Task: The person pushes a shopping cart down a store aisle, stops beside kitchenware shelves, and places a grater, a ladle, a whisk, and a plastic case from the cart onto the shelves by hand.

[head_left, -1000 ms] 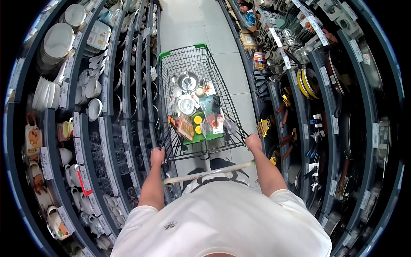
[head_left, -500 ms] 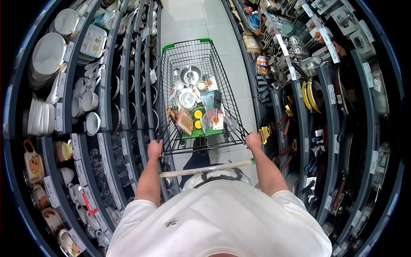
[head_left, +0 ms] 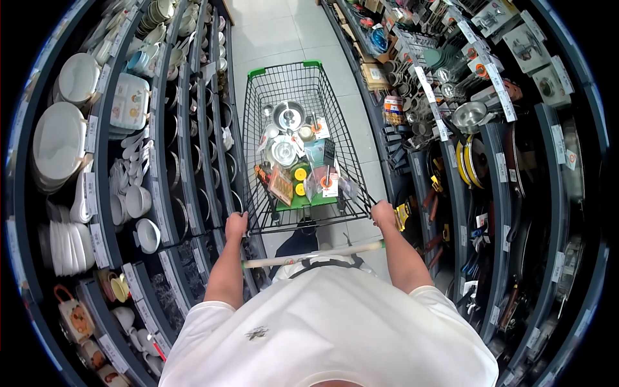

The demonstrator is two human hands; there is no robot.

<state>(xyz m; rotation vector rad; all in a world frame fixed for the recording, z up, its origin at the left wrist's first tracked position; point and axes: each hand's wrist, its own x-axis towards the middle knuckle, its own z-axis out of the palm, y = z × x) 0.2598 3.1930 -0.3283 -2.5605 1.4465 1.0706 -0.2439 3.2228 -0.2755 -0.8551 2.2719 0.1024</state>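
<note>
A wire shopping cart (head_left: pixel 284 66) with green corner pieces stands in front of me. My left hand (head_left: pixel 236 224) is closed around its near left corner, and my right hand (head_left: pixel 383 214) grips the near right corner. Inside the basket lie a steel pot (head_left: pixel 289 116), a shiny round bowl or lid (head_left: pixel 284 152), a brown flat package (head_left: pixel 281 184) and two yellow round pieces (head_left: pixel 300 174). Beside them are a clear bag and a white card tag (head_left: pixel 329 185). A pale handlebar (head_left: pixel 313 254) crosses near my waist, touched by neither hand.
Left shelves hold oval plates (head_left: pixel 59 138), a compartment tray (head_left: pixel 129 102), white bowls (head_left: pixel 138 201) and mugs. Right shelves carry a steel pan (head_left: pixel 469 115), yellow-rimmed pans (head_left: pixel 474 161) and hanging utensils. Both shelf rows stand close to the cart. Tiled floor (head_left: pixel 264 29) continues ahead.
The shelves have slid toward me in view, most on the left, as the cart and I advance along the aisle. Both hands keep their hold, and the basket's contents look unchanged.
</note>
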